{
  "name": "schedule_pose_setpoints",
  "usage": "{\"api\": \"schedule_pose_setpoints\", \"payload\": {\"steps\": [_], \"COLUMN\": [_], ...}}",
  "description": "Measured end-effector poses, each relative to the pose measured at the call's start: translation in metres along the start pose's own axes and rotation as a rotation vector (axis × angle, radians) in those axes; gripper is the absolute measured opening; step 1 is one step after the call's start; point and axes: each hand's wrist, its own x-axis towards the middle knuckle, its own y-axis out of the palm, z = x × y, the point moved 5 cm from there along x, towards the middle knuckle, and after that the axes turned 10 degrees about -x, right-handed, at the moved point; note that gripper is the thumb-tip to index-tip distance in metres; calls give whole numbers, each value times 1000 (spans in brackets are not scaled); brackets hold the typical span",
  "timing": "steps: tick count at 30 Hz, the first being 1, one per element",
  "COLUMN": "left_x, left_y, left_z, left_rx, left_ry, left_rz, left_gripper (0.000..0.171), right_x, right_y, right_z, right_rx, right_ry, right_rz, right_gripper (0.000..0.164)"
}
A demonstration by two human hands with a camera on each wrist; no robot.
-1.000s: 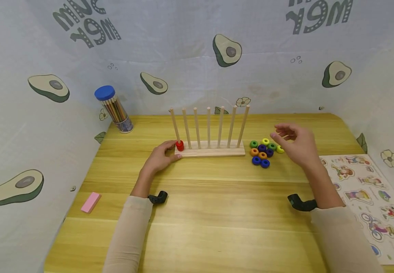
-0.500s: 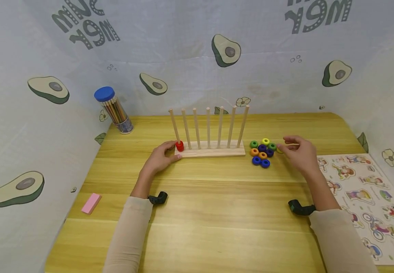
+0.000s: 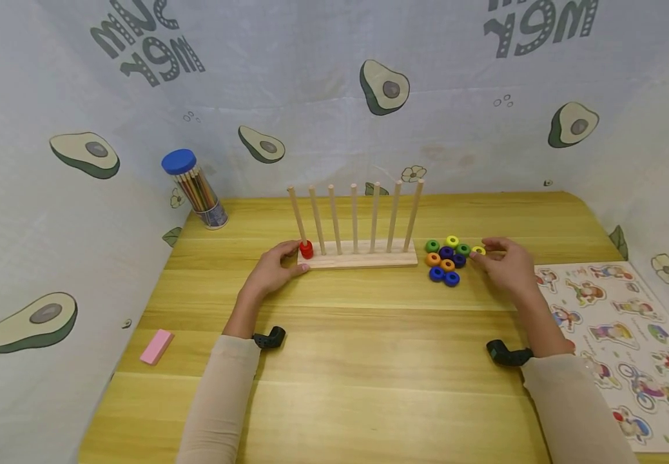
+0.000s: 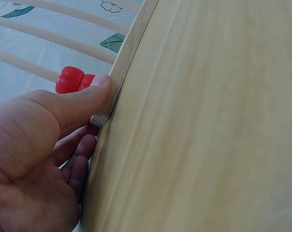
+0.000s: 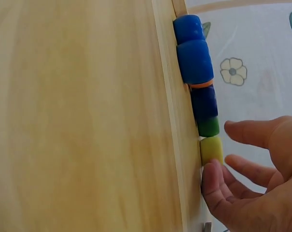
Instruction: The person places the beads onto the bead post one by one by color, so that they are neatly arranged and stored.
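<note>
A wooden stand [image 3: 363, 260] with a row of upright pegs sits toward the back of the table. Two red ring beads [image 3: 307, 250] are stacked on its leftmost peg. My left hand [image 3: 269, 270] grips the left end of the base, thumb along the front and fingers behind. Beside the right end lies a cluster of green, yellow, purple, orange and blue beads. My right hand [image 3: 508, 267] is at the cluster's right edge, around a yellow bead [image 5: 212, 150]. Its lower fingertips are right at that bead, while the upper digit stays apart from it.
A tube of pencils with a blue lid [image 3: 179, 161] stands at the back left. A pink block [image 3: 156, 347] lies near the left edge. On the right is a picture board [image 3: 613, 348], partly under my right arm. A printed cloth [image 3: 323, 96] hangs behind the table.
My right hand has come down from above the table to the yellow bead at the cluster's edge. The left hand has kept its hold on the stand.
</note>
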Motion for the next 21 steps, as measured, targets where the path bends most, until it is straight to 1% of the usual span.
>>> {"api": "schedule_pose_setpoints", "payload": {"steps": [5,12,21], "left_x": [-1,0,0], "left_y": [0,0,0], "left_z": [0,0,1], "left_rx": [3,1,-13], "left_ry": [6,5,-2], "left_rz": [-2,-7,-21], "left_gripper": [70,68,67], "right_x": [0,2,1], "right_y": [2,5,4], "right_z": [0,-3,-2], "right_rx": [-14,-65,-30], "right_ry": [0,7,39], "right_rz": [11,-19,-23], "right_gripper": [59,51,52]}}
